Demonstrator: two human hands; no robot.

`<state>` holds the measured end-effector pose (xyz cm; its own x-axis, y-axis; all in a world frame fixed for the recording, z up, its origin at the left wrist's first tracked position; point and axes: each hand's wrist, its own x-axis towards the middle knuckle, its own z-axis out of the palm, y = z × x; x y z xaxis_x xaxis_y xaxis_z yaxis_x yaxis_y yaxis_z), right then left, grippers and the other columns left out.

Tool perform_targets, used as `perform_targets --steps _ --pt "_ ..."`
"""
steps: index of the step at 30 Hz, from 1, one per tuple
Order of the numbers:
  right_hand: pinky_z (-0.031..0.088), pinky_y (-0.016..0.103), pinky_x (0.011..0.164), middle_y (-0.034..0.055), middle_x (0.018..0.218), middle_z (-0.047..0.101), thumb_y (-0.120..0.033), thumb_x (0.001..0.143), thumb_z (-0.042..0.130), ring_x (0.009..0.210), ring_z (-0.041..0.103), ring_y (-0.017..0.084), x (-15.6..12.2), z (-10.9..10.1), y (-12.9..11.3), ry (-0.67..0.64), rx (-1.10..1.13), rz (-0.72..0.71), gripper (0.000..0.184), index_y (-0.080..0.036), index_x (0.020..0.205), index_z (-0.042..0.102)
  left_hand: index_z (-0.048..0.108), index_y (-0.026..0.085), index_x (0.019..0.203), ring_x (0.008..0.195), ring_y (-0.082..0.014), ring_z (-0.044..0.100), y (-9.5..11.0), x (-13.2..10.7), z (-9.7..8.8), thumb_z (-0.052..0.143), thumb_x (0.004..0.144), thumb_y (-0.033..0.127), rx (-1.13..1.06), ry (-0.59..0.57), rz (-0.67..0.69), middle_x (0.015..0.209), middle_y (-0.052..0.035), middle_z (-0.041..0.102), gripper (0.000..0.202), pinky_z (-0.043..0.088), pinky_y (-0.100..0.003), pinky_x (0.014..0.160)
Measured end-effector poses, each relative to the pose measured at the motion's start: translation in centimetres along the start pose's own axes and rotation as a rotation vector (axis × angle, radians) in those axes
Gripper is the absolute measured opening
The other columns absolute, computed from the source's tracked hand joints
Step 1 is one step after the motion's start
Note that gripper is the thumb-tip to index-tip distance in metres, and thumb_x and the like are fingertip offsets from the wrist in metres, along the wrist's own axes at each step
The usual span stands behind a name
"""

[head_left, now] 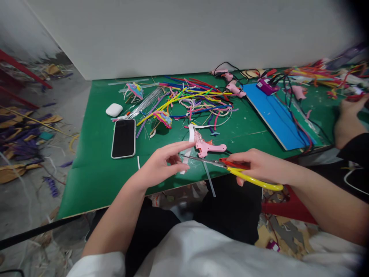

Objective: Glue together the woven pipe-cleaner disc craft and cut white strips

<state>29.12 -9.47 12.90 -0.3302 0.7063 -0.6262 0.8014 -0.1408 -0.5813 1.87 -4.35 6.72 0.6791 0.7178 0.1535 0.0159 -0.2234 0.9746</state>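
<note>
My right hand [253, 165] is closed round scissors [250, 179] with one yellow and one red handle. Their metal blades point left, toward my left hand [164, 161]. That hand's index finger and thumb are spread apart beside a white strip [191, 134]; I see no firm hold on it, and the other fingertips are partly hidden. The blades cross the strip between this finger and thumb; whether they cut it is unclear. Just behind the scissors lies a pink glue gun [209, 147], and a clear glue stick [209, 181] sticks out past the table's front edge.
Many coloured pipe cleaners [198, 94] cover the back of the green table [95, 130]. A phone [123, 138] and white earbud case [114, 110] lie left. A blue board [273, 115] with cables lies right, near another person's hand [350, 119]. Scraps litter the floor.
</note>
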Motion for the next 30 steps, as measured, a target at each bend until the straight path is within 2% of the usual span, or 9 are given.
perform_targets --steps 7,13,21,30 --pt "0.028 0.022 0.045 -0.0010 0.065 0.068 -0.034 0.078 0.054 0.050 0.044 0.011 0.09 0.20 0.24 -0.010 0.038 0.021 0.030 -0.017 0.100 0.065 0.055 0.031 0.125 0.064 -0.0049 0.056 0.29 -0.02 0.01 0.068 0.075 0.016 -0.045 0.006 -0.044 0.131 -0.0050 0.054 0.054 0.050 -0.017 0.059" --pt "0.029 0.022 0.045 -0.0015 0.065 0.068 -0.032 0.080 0.051 0.050 0.045 0.011 0.12 0.26 0.07 -0.022 0.051 -0.004 0.025 -0.018 0.098 0.062 0.055 0.035 0.124 0.063 -0.0025 0.055 0.29 0.05 -0.01 0.068 0.075 0.013 -0.076 0.002 -0.061 0.130 -0.0018 0.056 0.055 0.048 -0.013 0.058" --pt "0.028 0.022 0.045 -0.0016 0.066 0.069 -0.033 0.080 0.051 0.049 0.046 0.011 0.23 0.34 0.19 -0.017 0.045 -0.005 0.024 -0.018 0.094 0.062 0.056 0.035 0.124 0.062 -0.0018 0.055 0.20 0.03 -0.05 0.068 0.075 0.013 -0.109 -0.002 -0.081 0.129 -0.0016 0.056 0.055 0.048 -0.013 0.057" --pt "0.029 0.021 0.045 -0.0020 0.065 0.069 -0.031 0.080 0.050 0.049 0.046 0.010 0.16 0.17 -0.02 -0.019 0.023 -0.029 0.023 -0.018 0.092 0.063 0.055 0.030 0.125 0.060 -0.0027 0.055 0.35 0.15 -0.05 0.070 0.073 0.014 -0.153 0.000 -0.111 0.129 -0.0056 0.056 0.056 0.047 -0.014 0.052"
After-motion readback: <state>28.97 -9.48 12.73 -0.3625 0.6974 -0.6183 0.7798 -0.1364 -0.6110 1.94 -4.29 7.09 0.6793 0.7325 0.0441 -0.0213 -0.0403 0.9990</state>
